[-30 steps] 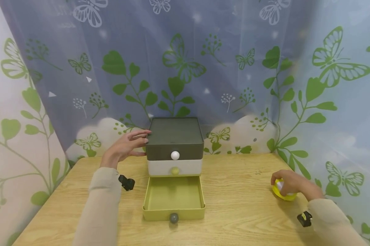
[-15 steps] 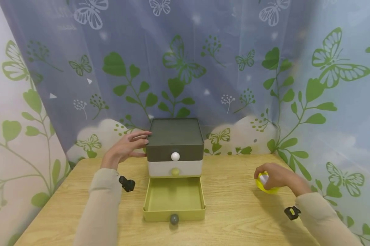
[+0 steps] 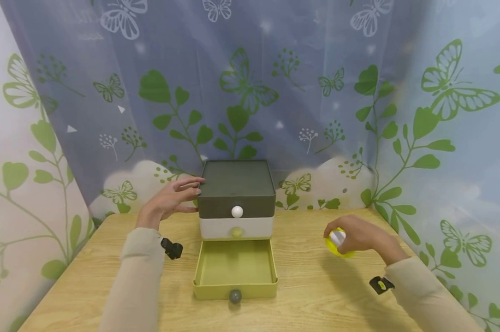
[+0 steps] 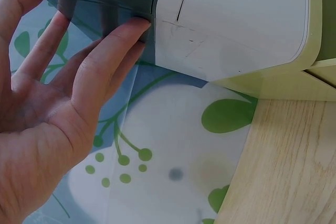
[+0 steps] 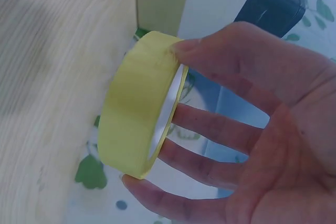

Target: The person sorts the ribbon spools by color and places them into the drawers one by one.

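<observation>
A small drawer unit stands at mid-table, with a dark grey top tier, a white middle tier and a yellow-green bottom drawer pulled out, nothing in it. My left hand rests its straight fingertips against the dark tier's left side; the left wrist view has the fingers spread along that wall. To the right of the unit, my right hand grips a roll of yellow tape with a white core. In the right wrist view the thumb and fingertips hold it by its edge, above the table.
The wooden table runs back to a patterned curtain with butterflies and leaves, which also hangs at both sides. A grey knob sticks out from the open drawer's front. A white knob is on the dark tier.
My right hand has carried the yellow tape roll leftward and slightly up, from the table's right side toward the drawer unit. The left hand and the drawers stay as they were.
</observation>
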`<move>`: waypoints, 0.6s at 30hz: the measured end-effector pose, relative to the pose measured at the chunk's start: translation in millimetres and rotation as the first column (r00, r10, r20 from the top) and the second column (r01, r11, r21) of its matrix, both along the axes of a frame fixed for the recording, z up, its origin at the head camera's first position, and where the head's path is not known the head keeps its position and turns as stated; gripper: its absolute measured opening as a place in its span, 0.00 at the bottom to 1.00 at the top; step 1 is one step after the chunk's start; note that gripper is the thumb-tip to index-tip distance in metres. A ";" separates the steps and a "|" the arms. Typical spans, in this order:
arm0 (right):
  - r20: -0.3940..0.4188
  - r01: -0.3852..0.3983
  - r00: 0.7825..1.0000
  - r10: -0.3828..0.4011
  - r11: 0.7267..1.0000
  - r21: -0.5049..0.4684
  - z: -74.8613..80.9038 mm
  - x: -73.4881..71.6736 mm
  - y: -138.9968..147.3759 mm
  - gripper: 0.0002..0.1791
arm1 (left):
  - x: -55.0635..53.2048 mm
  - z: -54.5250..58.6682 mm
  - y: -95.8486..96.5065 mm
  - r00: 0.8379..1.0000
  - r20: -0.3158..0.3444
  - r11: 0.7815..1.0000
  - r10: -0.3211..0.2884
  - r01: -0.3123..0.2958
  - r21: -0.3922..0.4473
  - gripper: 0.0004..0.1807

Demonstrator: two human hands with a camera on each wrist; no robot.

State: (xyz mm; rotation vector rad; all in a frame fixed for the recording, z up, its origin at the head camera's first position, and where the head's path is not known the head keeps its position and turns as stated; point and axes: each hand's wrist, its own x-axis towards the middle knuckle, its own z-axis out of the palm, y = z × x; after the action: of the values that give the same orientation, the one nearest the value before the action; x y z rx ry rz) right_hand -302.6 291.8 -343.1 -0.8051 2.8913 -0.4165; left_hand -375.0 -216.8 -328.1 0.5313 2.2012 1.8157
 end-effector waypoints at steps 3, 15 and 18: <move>0.001 -0.016 1.000 0.016 1.000 -0.010 1.4 0.9 -9.1 0.24 | -1.2 -2.3 0.8 1.000 0.005 1.000 0.001 -0.001 0.002 0.32; -0.009 -0.100 0.995 0.099 0.993 -0.059 5.0 0.3 -35.9 0.23 | -3.9 -4.5 -0.5 1.000 0.000 1.000 -0.003 0.003 0.005 0.33; -0.011 -0.122 0.993 0.121 0.990 -0.064 7.0 1.0 -41.6 0.23 | -4.1 -3.8 -0.1 1.000 0.000 1.000 -0.004 0.004 0.008 0.33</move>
State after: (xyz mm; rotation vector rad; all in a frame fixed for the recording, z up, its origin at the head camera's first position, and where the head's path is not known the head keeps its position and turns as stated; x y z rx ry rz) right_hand -301.6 250.2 -336.1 -0.9885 2.8286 -0.4971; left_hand -379.1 -217.0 -331.9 0.5365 2.1919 1.8234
